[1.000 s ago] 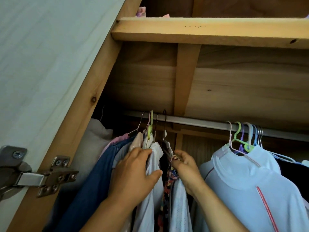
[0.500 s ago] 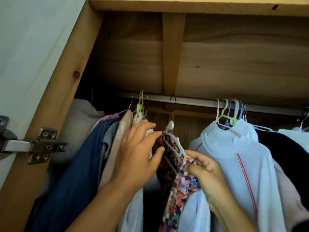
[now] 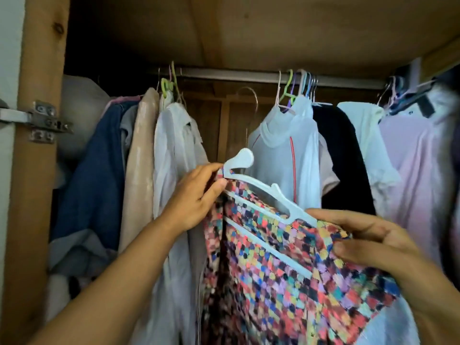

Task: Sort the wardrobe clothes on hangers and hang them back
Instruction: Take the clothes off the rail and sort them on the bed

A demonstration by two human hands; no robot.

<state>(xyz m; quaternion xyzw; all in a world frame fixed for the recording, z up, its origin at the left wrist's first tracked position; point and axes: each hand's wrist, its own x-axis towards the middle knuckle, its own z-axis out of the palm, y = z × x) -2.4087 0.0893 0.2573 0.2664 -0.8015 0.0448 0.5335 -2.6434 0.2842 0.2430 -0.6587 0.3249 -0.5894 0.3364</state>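
- Now my left hand (image 3: 193, 195) pinches the pale hanger (image 3: 263, 192) by its neck, hook off the rail (image 3: 224, 75).
- My right hand (image 3: 368, 241) grips the multicoloured garment (image 3: 286, 270) at the hanger's far end.
- Fabric looks light, limp, slippery; the hanger is the stiffer hold.

Hanger (image 3: 263, 192) before clothes (image 3: 286, 150) on rail (image 3: 224, 75)

two hands (image 3: 196, 195), one white hanger (image 3: 263, 192)
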